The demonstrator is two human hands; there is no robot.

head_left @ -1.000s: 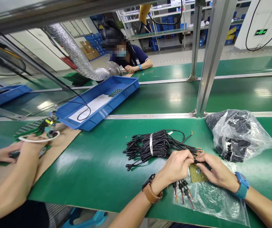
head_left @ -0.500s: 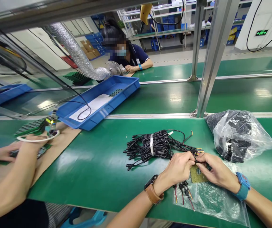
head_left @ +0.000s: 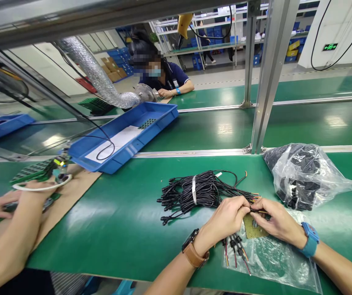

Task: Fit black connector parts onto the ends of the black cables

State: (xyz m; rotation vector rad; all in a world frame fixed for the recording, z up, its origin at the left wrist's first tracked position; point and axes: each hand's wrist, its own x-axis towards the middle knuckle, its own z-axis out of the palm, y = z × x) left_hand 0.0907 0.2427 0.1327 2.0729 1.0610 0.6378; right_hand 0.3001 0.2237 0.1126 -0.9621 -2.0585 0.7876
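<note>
My left hand (head_left: 229, 215), a watch on its wrist, pinches a thin black cable. Close beside it my right hand (head_left: 277, 217), with a blue wrist strap, grips the same cable; coloured wire tips show at its fingers. Just behind lies a bundle of black cables (head_left: 205, 190) tied with a white band, its coloured wire ends reaching towards my fingers. Under my hands a yellowish square piece (head_left: 255, 230) rests on a clear plastic bag (head_left: 282, 262). Short connector leads (head_left: 236, 248) with bare coloured ends lie on the bag's left side. My fingers hide part of the cable.
A clear bag of black parts (head_left: 306, 174) stands at the right, near a metal post (head_left: 266, 82). A blue tray (head_left: 123, 157) sits across the rail. On the left, a co-worker's arms (head_left: 25, 221) work over cardboard (head_left: 68, 200). Another person (head_left: 166, 78) sits opposite.
My hands stay together, and more of the cable with its coloured wires now shows at my right fingers. The whole view has shifted slightly.
</note>
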